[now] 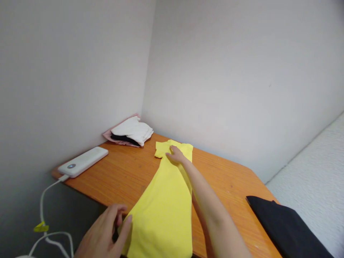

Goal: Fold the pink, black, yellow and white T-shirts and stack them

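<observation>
Right now my right hand [176,154] is stretched far out over the wooden table [120,175]. It lies flat on the top end of a yellow shirt [163,200], close to the folded sleeve. My fingers there are open and spread flat, pressing on the cloth, not pinching it.

My left hand [107,233] is low and close to me, at the near edge of the table. It is at the bottom left corner of the yellow shirt. My thumb touches the edge of the cloth, and my other fingers curl in loosely beside it. I cannot tell if they have hold of the cloth or just rest next to it.

The yellow shirt lies long and narrow across the middle of the table. Its bottom end hangs toward me and its top end points to the corner of the room.

Far back in that corner sits a small pile of folded clothes [130,134], white on top with black and pink under it. A white power bank [83,161] lies near the left edge of the table, and a white cable [43,200] hangs down from it. A black cloth [285,225] lies on the right end of the table, well apart from the shirt. Beside it is a white bed cover [319,179].
</observation>
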A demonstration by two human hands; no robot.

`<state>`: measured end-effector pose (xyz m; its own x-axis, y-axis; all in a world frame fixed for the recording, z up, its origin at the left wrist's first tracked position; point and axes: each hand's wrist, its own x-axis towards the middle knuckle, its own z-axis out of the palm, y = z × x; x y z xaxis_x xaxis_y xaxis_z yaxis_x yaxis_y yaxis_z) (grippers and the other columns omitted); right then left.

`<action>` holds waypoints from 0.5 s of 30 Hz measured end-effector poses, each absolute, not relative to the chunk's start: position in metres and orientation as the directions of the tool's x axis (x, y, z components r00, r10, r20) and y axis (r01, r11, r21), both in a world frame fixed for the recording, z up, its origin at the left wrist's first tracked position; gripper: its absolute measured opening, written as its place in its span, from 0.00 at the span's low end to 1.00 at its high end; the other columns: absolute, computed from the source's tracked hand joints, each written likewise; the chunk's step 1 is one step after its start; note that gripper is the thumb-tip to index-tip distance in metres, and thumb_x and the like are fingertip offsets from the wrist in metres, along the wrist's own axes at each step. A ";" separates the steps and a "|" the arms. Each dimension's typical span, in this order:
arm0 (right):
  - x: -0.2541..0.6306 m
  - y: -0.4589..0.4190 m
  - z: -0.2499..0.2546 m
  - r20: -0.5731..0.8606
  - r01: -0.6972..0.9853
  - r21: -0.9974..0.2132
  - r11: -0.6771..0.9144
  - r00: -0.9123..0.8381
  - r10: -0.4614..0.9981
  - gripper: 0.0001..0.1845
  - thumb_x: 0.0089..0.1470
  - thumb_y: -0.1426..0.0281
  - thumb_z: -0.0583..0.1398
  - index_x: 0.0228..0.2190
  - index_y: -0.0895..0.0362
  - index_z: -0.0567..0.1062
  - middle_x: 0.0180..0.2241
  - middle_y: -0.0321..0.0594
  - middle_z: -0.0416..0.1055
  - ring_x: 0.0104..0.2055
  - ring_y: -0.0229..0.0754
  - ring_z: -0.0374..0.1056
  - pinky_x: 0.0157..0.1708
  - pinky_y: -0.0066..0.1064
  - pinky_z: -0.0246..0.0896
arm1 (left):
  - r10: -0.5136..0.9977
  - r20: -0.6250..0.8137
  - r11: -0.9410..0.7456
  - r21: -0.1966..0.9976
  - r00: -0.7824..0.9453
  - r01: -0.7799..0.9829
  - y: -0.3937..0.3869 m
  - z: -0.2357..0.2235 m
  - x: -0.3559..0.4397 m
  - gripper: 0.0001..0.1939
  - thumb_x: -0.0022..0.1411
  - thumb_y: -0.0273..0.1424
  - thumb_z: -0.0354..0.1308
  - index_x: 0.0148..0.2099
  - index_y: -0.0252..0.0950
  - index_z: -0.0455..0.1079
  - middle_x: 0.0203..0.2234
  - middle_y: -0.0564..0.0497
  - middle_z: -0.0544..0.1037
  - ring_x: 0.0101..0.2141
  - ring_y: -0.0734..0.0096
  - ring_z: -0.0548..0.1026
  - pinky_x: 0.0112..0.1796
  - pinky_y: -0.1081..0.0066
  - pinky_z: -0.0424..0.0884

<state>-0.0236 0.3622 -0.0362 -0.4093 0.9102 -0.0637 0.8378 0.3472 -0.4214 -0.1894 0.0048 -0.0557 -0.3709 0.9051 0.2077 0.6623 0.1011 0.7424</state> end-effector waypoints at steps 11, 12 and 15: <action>-0.027 0.344 -0.070 -0.078 0.933 -0.164 0.320 -0.335 0.939 0.47 0.58 0.39 0.37 0.68 0.55 0.45 0.70 0.40 0.31 0.71 0.57 0.25 0.65 0.55 0.21 | 0.964 0.103 0.181 0.416 -0.244 0.891 0.269 -0.023 -0.202 0.19 0.70 0.40 0.46 0.40 0.31 0.72 0.38 0.40 0.79 0.41 0.60 0.77 0.42 0.63 0.70; -0.026 0.344 -0.072 -0.064 0.930 -0.173 0.324 -0.339 0.939 0.47 0.59 0.39 0.37 0.68 0.55 0.46 0.70 0.41 0.31 0.71 0.57 0.25 0.65 0.56 0.21 | 0.965 0.090 0.191 0.393 -0.245 0.899 0.290 -0.028 -0.203 0.18 0.70 0.40 0.48 0.41 0.30 0.72 0.38 0.41 0.79 0.41 0.61 0.77 0.43 0.62 0.71; -0.024 0.345 -0.075 -0.030 0.922 -0.198 0.332 -0.344 0.938 0.45 0.60 0.41 0.37 0.68 0.55 0.46 0.70 0.41 0.33 0.71 0.58 0.25 0.65 0.56 0.22 | 0.970 0.073 0.197 0.324 -0.232 0.925 0.343 -0.043 -0.204 0.17 0.68 0.40 0.53 0.47 0.31 0.71 0.42 0.45 0.77 0.43 0.64 0.76 0.47 0.58 0.72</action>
<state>-0.0237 0.3454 -0.0752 -0.3444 0.9383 -0.0302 0.9222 0.3322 -0.1978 -0.2041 0.3432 -0.0433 -0.2324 0.9699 0.0729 0.9254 0.1974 0.3236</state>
